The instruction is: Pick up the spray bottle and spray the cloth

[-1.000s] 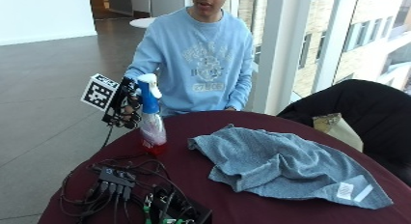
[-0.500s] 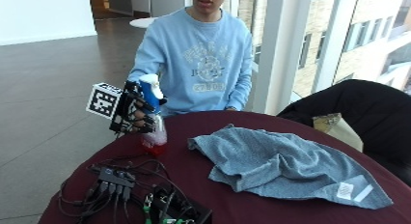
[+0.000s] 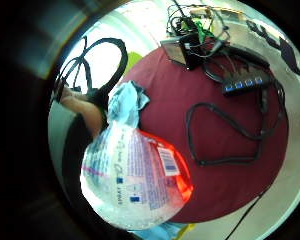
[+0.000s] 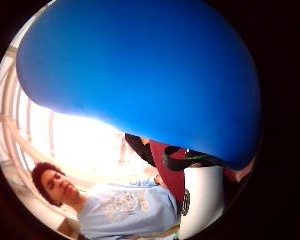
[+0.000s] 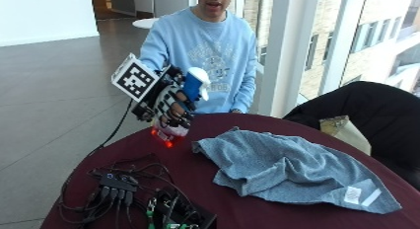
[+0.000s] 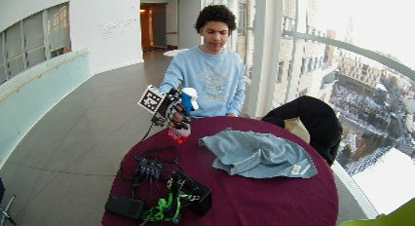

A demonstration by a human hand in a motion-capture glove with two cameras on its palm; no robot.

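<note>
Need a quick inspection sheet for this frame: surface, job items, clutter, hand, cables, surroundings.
Surface: round table with dark red cover.
Job's things: spray bottle lifted off the table, tilted, blue-and-white head up; blue-grey cloth lies crumpled on the table, white label at one corner.
Clutter: black electronics box near the table's front edge.
Grippers: gloved right hand grips the bottle's neck.
Cables: black hub with plugged leads; loose loops beside it; one cable runs off the table edge.
Surroundings: black chair with a jacket, windows, grey floor.
</note>
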